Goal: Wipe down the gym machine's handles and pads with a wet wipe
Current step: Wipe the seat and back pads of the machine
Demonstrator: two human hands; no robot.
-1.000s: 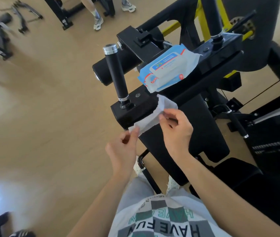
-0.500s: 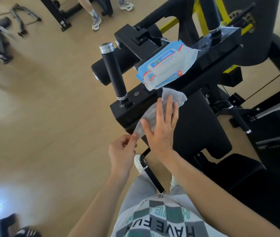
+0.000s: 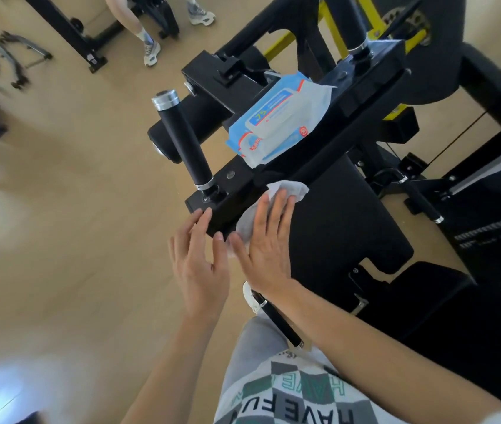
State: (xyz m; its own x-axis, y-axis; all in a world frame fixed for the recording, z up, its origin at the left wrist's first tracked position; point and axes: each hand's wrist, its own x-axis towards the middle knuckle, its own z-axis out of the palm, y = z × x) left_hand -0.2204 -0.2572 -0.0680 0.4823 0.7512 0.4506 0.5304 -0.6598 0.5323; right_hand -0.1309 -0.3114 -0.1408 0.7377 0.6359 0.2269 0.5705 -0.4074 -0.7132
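On pad top edge: wipe now pressed flat under right hand, fingers straight. Corner released by left hand, now spread against frame. Pad wiping judged started; handles pending.

Gym machine, black top bar bearing blue pack of wipes, white wet wipe flat on black pad beneath.

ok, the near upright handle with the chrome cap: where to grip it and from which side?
Probably the black sleeve mid-length, between chrome cap and base collar: a plain round post, so a wrap grip suits. Come from the open floor side; the wipes pack lies on the bar on the other side.
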